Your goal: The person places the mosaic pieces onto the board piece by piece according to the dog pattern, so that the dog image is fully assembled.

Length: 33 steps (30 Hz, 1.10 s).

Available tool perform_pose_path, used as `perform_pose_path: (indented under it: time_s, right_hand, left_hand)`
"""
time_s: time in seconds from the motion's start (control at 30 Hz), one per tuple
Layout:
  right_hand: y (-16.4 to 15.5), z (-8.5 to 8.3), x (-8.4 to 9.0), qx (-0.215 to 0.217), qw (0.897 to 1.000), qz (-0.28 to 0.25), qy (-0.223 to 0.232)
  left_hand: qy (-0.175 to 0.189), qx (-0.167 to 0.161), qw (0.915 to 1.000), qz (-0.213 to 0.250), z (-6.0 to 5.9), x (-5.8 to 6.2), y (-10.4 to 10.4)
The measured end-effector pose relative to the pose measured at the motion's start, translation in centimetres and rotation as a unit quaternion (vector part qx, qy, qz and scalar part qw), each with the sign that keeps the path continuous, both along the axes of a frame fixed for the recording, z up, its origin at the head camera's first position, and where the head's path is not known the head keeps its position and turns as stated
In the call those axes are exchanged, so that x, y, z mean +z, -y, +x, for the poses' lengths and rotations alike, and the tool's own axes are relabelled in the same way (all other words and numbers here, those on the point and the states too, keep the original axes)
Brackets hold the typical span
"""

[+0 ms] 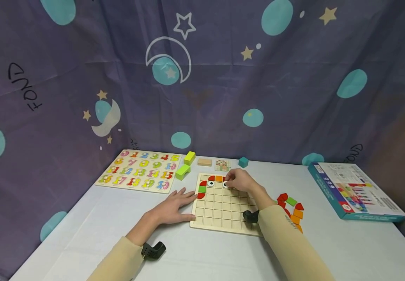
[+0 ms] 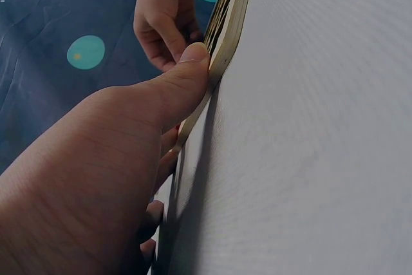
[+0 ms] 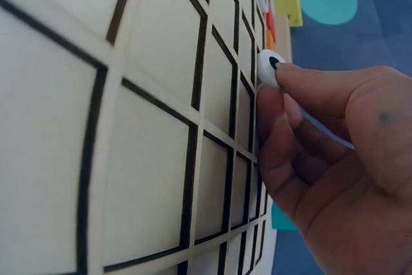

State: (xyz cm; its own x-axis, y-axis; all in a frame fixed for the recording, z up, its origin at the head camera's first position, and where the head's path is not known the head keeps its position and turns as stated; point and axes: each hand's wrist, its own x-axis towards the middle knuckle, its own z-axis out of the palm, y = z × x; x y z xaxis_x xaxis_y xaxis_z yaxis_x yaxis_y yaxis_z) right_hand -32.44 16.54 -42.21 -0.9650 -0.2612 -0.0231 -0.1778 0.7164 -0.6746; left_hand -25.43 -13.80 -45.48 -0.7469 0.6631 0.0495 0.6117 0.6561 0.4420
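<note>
The right hand [image 1: 239, 180] pinches a white eye piece [image 3: 269, 69] between thumb and fingertips, holding it at a far-row cell of the grid board [image 1: 220, 207]. Beside the board's near-left edge, the left hand [image 1: 174, 203] lies flat, fingers spread, thumb pressed against it. If that thumb eases off, the board could slide and the piece land crooked across a grid line.

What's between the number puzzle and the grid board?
In the head view, two green blocks lie between the number puzzle and the grid board; nearer the person, the left hand rests there.
</note>
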Motion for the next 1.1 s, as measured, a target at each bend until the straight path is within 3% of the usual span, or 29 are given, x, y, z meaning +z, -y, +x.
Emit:
perform_pose_path:
  time_s: [0.5, 1.1]
  right_hand:
    - [-0.12, 0.12, -0.21, -0.007, 0.999, 0.032, -0.005]
    - [-0.86, 0.35, 0.27, 0.012, 1.0, -0.007, 0.01]
  left_hand:
    - [-0.002, 0.0, 1.0, 0.0, -0.05, -0.05, 0.01]
    - [0.0, -0.001, 1.0, 0.002, -0.06, 0.03, -0.01]
